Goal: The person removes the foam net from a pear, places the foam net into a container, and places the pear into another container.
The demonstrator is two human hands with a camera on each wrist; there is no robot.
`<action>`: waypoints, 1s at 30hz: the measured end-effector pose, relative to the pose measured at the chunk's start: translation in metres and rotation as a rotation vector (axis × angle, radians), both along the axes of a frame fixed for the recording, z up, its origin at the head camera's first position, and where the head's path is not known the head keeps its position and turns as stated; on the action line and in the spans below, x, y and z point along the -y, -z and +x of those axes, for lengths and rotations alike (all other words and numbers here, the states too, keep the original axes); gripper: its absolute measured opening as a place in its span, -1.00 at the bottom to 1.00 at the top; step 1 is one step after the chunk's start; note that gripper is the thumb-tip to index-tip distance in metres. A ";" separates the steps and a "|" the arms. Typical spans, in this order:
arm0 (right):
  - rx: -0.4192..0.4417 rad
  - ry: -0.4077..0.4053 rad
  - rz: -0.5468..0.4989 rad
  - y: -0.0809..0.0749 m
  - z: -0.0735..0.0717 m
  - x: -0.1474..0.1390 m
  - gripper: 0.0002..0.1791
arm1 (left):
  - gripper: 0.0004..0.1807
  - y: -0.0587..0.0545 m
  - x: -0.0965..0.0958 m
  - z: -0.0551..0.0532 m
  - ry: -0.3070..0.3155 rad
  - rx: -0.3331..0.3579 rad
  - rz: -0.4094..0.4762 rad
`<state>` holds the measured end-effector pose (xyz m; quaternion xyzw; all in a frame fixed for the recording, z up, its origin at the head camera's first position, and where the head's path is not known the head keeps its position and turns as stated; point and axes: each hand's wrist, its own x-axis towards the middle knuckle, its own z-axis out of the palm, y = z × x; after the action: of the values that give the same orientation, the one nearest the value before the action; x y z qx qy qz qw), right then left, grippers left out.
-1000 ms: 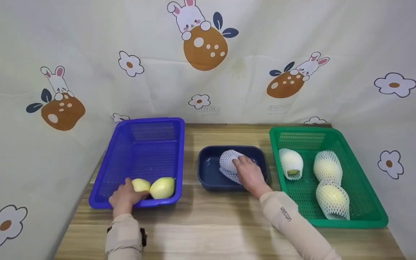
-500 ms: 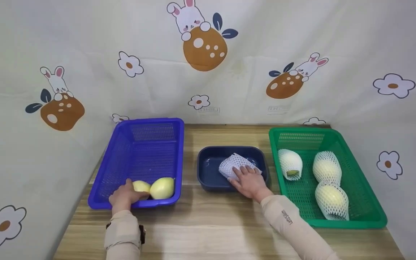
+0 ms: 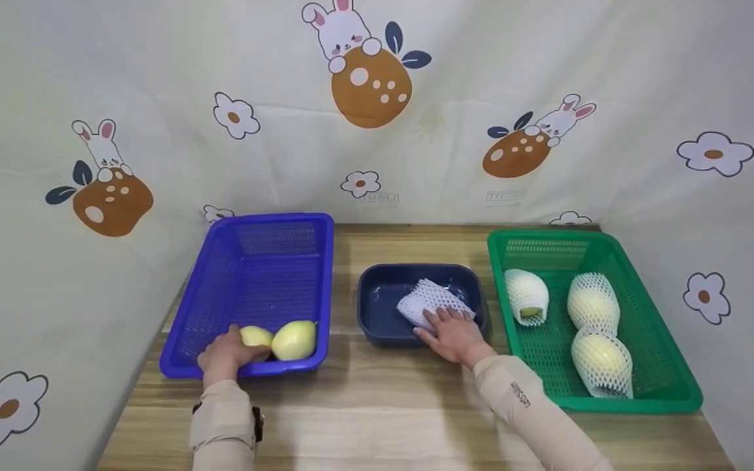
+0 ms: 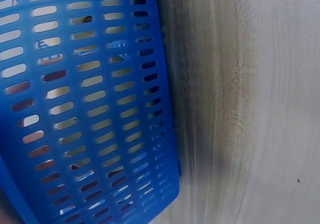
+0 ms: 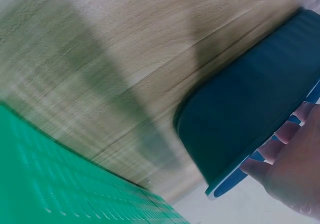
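My left hand [image 3: 225,354] reaches over the near rim of a blue plastic basket [image 3: 187,288] and grips a pale yellow-green pear [image 3: 256,336], thumb on its near side. A second pear [image 3: 294,341] lies beside it. In the left wrist view the slotted wall of the basket [image 4: 100,108] hides most of that hand. My right hand [image 3: 455,335] reaches over the near rim of a dark blue tub [image 3: 377,314], fingers spread on a white foam fruit net [image 3: 432,301]. In the right wrist view the fingers [image 5: 287,133] extend over the tub's rim, their tips hidden.
A green plastic basket [image 3: 662,340] stands on the right, with three net-wrapped fruits [image 3: 603,353] inside. The tub sits between the two baskets on the wooden table [image 3: 377,418]. A patterned cloth [image 3: 272,163] hangs behind and at both sides.
My right hand has let go of the raised net and spread its fingers over it, shifting slightly toward the near rim. The net lies lower and flatter. My left hand stays on the pear.
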<state>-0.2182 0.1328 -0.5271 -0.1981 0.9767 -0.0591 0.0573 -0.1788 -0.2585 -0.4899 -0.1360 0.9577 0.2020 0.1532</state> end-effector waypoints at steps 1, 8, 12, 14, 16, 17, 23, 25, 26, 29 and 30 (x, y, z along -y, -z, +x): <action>-0.005 -0.003 -0.001 0.000 0.000 0.000 -0.34 | 0.02 0.000 0.000 0.000 0.000 -0.002 -0.002; -0.097 0.000 -0.042 -0.012 -0.001 0.001 -0.39 | -0.08 0.000 0.000 0.001 0.006 -0.023 -0.014; -0.161 0.011 -0.088 -0.026 -0.001 0.001 -0.41 | -0.13 -0.002 0.000 0.002 0.004 -0.032 -0.014; -0.190 0.013 -0.117 -0.034 -0.001 0.001 -0.42 | -0.15 -0.003 0.000 0.003 0.005 -0.032 -0.014; -0.221 0.016 -0.146 -0.043 -0.001 0.001 -0.42 | -0.16 -0.004 -0.001 0.003 0.005 -0.031 -0.011; -0.238 0.017 -0.156 -0.048 0.000 0.000 -0.43 | -0.17 -0.004 -0.001 0.003 0.005 -0.032 -0.011; -0.375 0.030 -0.229 -0.077 0.003 -0.010 -0.46 | -0.16 -0.007 -0.008 -0.001 -0.033 -0.141 -0.014; -0.423 0.047 -0.255 -0.086 0.004 -0.017 -0.47 | -0.18 -0.009 -0.014 -0.003 -0.055 -0.230 -0.013; -0.440 0.060 -0.267 -0.090 0.005 -0.021 -0.48 | -0.19 -0.010 -0.018 -0.004 -0.059 -0.279 -0.012; -0.471 0.103 -0.287 -0.098 0.007 -0.036 -0.47 | -0.20 -0.014 -0.032 -0.002 -0.047 -0.404 0.003; -0.475 0.119 -0.290 -0.099 0.008 -0.041 -0.47 | -0.20 -0.015 -0.038 -0.001 -0.036 -0.436 0.007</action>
<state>-0.2103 0.1742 -0.4276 -0.1551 0.9541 -0.1533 -0.2054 -0.1795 -0.2208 -0.4747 -0.1055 0.9650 0.2324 -0.0608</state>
